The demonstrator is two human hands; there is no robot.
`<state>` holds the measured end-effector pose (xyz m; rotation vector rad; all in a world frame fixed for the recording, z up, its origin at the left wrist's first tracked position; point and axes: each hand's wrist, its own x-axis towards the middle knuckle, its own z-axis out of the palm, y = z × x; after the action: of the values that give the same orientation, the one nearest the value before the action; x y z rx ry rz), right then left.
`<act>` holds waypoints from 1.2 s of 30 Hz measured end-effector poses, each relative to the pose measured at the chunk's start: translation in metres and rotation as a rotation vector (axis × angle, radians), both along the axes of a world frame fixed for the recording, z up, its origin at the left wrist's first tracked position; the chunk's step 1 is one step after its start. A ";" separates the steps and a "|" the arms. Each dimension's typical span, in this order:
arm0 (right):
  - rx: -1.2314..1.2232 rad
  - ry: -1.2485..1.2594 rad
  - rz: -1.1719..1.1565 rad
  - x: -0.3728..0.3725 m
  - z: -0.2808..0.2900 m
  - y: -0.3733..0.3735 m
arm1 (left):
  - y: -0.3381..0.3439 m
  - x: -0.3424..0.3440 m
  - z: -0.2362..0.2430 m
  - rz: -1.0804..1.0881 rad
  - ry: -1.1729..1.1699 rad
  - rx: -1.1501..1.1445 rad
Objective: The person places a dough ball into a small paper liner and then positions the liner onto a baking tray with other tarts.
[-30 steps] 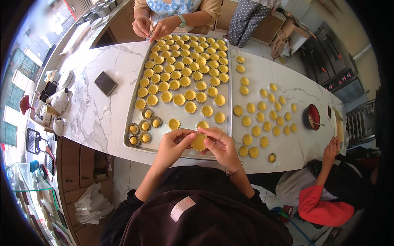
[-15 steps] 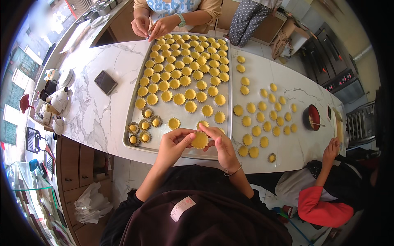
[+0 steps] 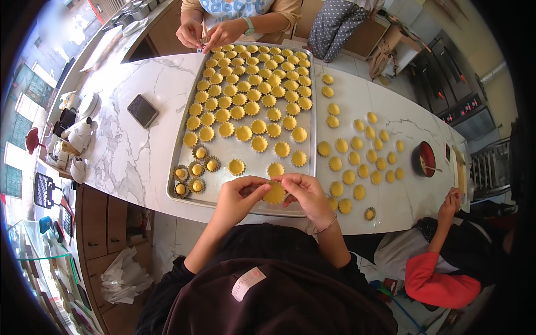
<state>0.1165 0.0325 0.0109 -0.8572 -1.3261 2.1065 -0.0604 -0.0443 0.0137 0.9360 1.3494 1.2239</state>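
Both hands, the left hand (image 3: 237, 196) and right hand (image 3: 306, 194), pinch one yellow pastry shell (image 3: 274, 192) by its fluted rim, just over the near edge of the baking tray (image 3: 181, 142). It looks light, soft and crumbly, best held by the rim. Rows of shells crowd the tray; more lie on the marble desk (image 3: 128, 162).

This is a bakery kitchen: a long white marble counter (image 3: 128, 151), a big metal baking tray (image 3: 245, 156) full of small yellow tart shells (image 3: 244, 133), and black ovens (image 3: 466, 103).
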 end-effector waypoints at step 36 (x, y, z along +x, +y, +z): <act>0.572 -0.328 -0.024 -0.009 0.017 -0.010 | 0.000 0.010 -0.007 0.006 0.238 0.028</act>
<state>0.1071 0.0221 0.0278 -0.9711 -1.9403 1.4702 -0.0502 -0.0446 0.0071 1.1257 1.5244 1.1658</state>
